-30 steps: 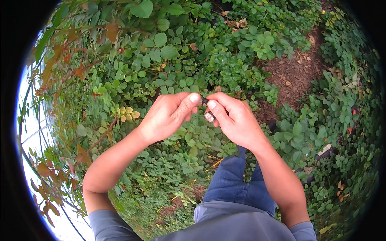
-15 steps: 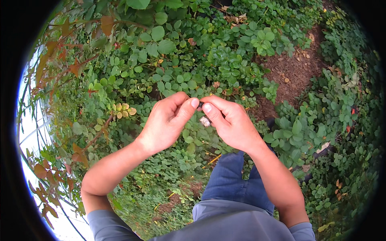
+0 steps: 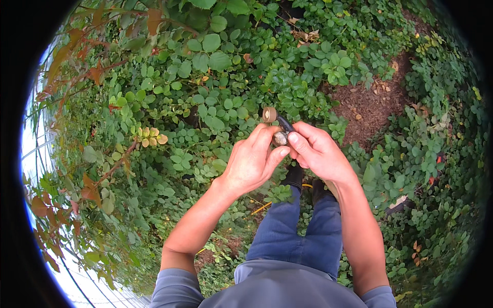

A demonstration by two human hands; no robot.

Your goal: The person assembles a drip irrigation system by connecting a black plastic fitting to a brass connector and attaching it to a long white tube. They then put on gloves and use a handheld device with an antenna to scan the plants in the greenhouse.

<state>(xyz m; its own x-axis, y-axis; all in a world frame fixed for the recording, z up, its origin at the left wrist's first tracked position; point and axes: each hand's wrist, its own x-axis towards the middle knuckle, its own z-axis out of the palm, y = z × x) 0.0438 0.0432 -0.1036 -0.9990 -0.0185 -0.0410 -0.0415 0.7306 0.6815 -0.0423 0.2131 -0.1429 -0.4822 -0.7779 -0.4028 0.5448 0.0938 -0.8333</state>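
In the middle of the head view, both of my hands are raised together over the plants. Between them is a small fitting with a curved black tube (image 3: 284, 122) and a round brown-tan end (image 3: 269, 114), whose exact kind I cannot make out. My right hand (image 3: 322, 154) is closed, its thumb and fingers pinching the lower end of the black tube. A greyish-white rounded piece (image 3: 280, 138) sits just beneath the tube. The curled fingers and thumb of my left hand (image 3: 250, 160) close around that piece, partly hiding it.
Dense low leafy shrubs (image 3: 205, 108) surround me. Reddish-leaved stems (image 3: 115, 172) reach in from the left, near a bright pale sheet (image 3: 38, 169). Brown bare soil (image 3: 372, 110) lies at the upper right. A thin yellow line (image 3: 262, 208) runs by my legs.
The fitting has turned, bringing its black tube and brown end into view above my fingers. My hands have shifted right and slightly down, and my left fingers now surround the greyish piece.
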